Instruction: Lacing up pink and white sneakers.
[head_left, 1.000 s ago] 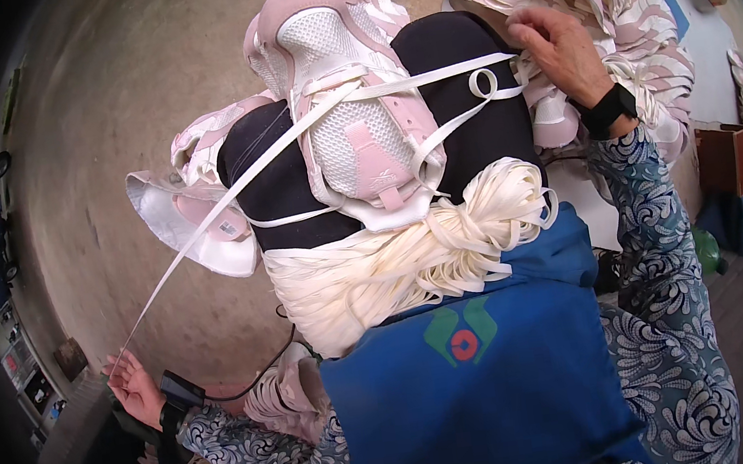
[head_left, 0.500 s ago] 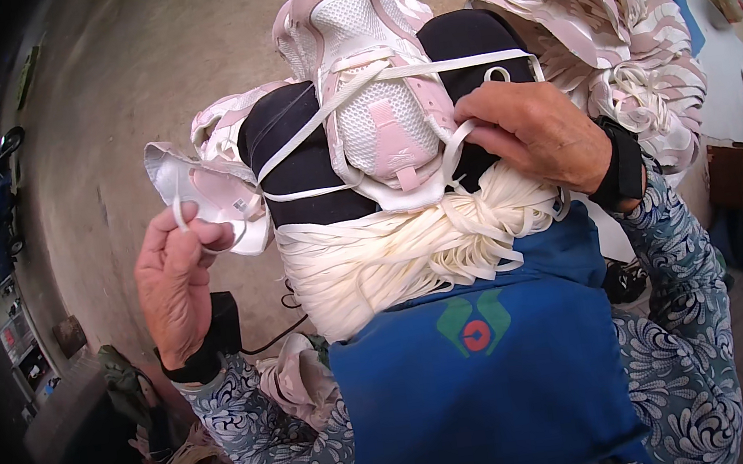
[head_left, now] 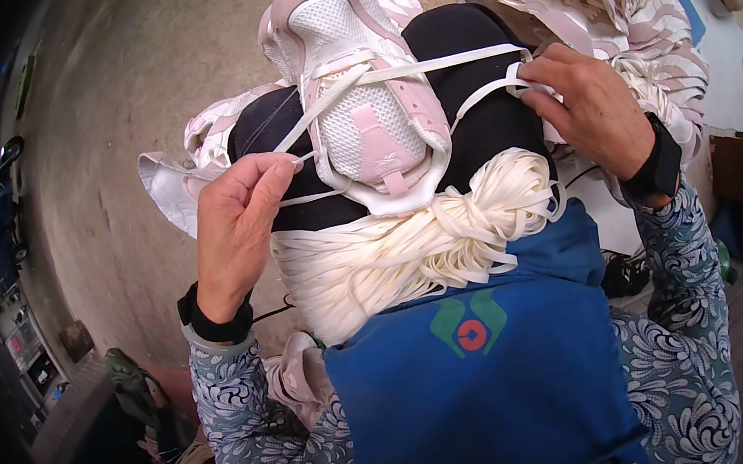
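Observation:
A pink and white mesh shoe upper [head_left: 379, 129] lies across my dark-clad knees, its tongue end toward me. A white shoelace [head_left: 453, 61] crosses over it and runs out to both sides. At the upper's left edge, my left hand [head_left: 248, 210] pinches a lace end between thumb and forefinger. My right hand [head_left: 586, 108] is out to the right, its thumb and fingers closed on the lace, which forms a small loop there. On my lap, just below the upper, rests a thick bundle of cream laces [head_left: 410, 246].
A blue apron [head_left: 476, 405] covers my lap. Large stacks of pink and white shoe uppers [head_left: 614, 17] stand at the far right, and another upper [head_left: 171, 187] is at the left. A brown box [head_left: 742, 168] sits farther right.
My left hand has moved right and up to the upper's edge with the lace end. My right hand has drawn away to the right, pulling lace outward.

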A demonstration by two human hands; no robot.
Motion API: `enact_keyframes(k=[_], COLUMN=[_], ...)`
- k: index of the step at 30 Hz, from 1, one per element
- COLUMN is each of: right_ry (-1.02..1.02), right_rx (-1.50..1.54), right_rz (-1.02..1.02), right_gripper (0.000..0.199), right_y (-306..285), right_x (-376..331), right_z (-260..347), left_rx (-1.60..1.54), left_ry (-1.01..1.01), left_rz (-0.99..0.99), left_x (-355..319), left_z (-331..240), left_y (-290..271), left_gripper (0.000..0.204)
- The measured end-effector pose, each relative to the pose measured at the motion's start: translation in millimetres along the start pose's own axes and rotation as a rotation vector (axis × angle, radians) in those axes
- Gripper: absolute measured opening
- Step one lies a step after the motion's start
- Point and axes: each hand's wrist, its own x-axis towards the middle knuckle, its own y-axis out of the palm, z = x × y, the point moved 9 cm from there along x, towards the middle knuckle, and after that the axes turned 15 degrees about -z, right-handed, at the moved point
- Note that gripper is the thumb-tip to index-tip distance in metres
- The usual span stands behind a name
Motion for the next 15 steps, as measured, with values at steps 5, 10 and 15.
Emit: enact_keyframes(k=[5, 10, 15], right_ry=[-0.001, -0.182, -0.253], right_rx=[0.198, 0.143, 0.086], right_rz=[-0.054, 0.056, 0.125], right_gripper=[0.022, 0.017, 0.015], right_y=[-4.1, 29.0, 40.0], right_x=[5.2, 2.0, 5.6], right_z=[21.3, 44.0, 44.6], left_rx=[0.040, 0.090, 0.004], left_ry=[0.058, 0.085, 0.028], left_rz=[-0.029, -0.035, -0.033], left_x=[14.0, 16.2, 14.5], left_z=[-1.4, -0.5, 1.8], left_y=[2.4, 4.0, 5.8], left_gripper=[0.026, 0.026, 0.024])
